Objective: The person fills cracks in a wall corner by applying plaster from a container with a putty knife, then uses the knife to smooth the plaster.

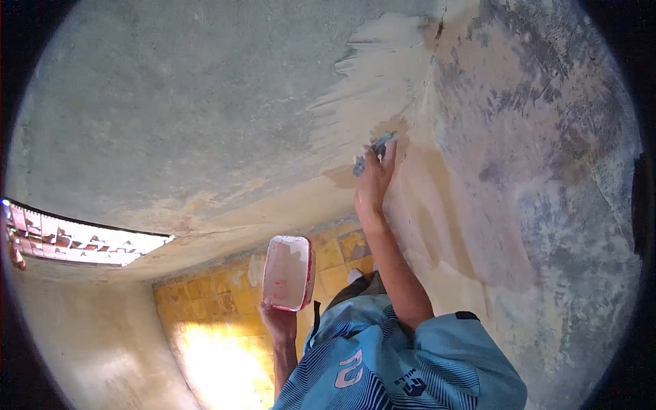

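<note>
My left hand (pixel 279 321) grips the lower end of a rectangular plastic tub (pixel 311 268) with a white inside and a red outer side. Pale filler smears its inner walls. My right hand (pixel 374 179) is raised to the wall, fingers closed around a grey putty knife (pixel 381 143) seen nearly edge-on. Its blade lies at the wall, over a patch of wet, cream-coloured filler (pixel 372 89). The fingers hide much of the tool.
Bare grey plaster (pixel 191 82) spreads across the left wall, and mottled, partly coated plaster (pixel 540 137) covers the right. A crack (pixel 439 29) runs near the corner. Yellow floor tiles (pixel 212 297) lie below, with a bright sunlit patch. A bright grille opening (pixel 82 239) is at the far left.
</note>
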`<state>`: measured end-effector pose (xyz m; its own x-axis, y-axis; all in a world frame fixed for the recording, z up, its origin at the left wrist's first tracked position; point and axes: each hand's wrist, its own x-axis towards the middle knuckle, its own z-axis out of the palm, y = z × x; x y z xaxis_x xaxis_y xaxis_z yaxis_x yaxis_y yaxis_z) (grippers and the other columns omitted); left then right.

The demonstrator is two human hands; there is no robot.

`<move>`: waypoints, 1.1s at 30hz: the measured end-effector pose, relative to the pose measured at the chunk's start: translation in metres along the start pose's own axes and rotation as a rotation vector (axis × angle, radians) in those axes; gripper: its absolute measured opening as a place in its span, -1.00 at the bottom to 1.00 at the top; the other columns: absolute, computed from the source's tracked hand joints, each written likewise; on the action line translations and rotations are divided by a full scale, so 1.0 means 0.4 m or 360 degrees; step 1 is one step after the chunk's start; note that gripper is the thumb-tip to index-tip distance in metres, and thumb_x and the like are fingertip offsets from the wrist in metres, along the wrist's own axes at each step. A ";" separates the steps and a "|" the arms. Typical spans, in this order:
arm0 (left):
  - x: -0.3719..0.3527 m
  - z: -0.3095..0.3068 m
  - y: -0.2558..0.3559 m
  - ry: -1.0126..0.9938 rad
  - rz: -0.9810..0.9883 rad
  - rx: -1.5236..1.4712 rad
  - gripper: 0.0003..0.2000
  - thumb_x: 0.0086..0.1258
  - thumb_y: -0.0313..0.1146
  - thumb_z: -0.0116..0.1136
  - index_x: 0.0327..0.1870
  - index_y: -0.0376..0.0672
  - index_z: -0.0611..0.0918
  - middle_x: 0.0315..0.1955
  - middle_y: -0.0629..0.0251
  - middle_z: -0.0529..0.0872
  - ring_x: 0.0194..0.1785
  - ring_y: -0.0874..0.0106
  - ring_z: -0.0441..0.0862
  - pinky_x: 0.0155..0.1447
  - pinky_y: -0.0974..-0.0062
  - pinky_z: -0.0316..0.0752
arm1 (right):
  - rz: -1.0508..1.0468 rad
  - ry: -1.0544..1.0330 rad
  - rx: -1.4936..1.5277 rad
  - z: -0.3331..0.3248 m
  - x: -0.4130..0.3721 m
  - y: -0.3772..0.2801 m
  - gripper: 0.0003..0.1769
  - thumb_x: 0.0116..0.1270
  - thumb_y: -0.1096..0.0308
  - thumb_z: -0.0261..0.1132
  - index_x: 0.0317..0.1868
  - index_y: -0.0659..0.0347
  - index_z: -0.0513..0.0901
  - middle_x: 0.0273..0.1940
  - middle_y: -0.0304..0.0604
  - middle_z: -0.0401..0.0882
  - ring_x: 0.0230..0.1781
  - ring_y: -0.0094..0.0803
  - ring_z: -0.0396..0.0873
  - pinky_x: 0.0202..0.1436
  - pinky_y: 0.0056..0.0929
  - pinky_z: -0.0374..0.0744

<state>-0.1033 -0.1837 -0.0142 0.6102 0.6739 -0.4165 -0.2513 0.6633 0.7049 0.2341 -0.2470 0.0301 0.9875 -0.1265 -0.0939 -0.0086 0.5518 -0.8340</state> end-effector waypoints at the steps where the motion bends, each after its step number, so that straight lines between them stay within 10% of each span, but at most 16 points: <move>1: -0.002 -0.010 0.007 0.0023 -0.0006 0.0012 -0.40 0.29 -0.05 0.14 0.31 -0.19 0.41 0.21 0.22 0.50 0.30 0.24 0.43 0.34 0.17 0.37 | -0.0044 -0.0019 -0.0015 0.007 0.013 0.021 -0.18 0.37 0.50 0.18 0.55 0.27 -0.03 0.27 -0.08 0.33 0.14 -0.34 0.39 0.25 -0.25 0.42; 5: -0.002 -0.045 0.023 0.0036 0.0017 0.0068 -0.38 0.29 -0.03 0.15 0.31 -0.19 0.40 0.22 0.22 0.49 0.30 0.25 0.42 0.33 0.17 0.39 | -0.0024 0.0003 -0.0191 0.042 0.036 0.057 -0.22 0.39 0.47 0.19 0.50 0.46 -0.01 0.49 0.23 0.07 0.49 -0.15 0.15 0.49 -0.35 0.15; 22: -0.008 -0.091 0.079 0.0055 0.0063 0.0137 -0.32 0.25 0.05 0.13 0.35 -0.12 0.36 0.24 0.20 0.44 0.30 0.23 0.42 0.26 0.11 0.44 | -0.0017 -0.0308 -0.0336 0.198 -0.173 0.146 -0.14 0.37 0.30 0.30 0.48 0.51 0.02 0.43 0.31 0.16 0.47 0.00 0.17 0.48 -0.26 0.17; 33: 0.000 -0.101 0.066 0.0077 0.0054 0.0131 -0.28 0.21 0.06 0.17 0.35 -0.13 0.35 0.24 0.20 0.44 0.29 0.21 0.42 0.21 0.09 0.47 | 0.0138 -0.0378 -0.0059 0.115 -0.195 0.092 -0.08 0.36 0.35 0.34 0.51 0.48 -0.05 0.14 0.11 0.42 0.05 -0.31 0.51 0.03 -0.42 0.57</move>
<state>-0.1402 -0.1533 -0.0188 0.5647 0.7120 -0.4173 -0.2078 0.6120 0.7630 0.1639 -0.1788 0.0317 0.9920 0.1199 -0.0392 -0.0964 0.5211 -0.8480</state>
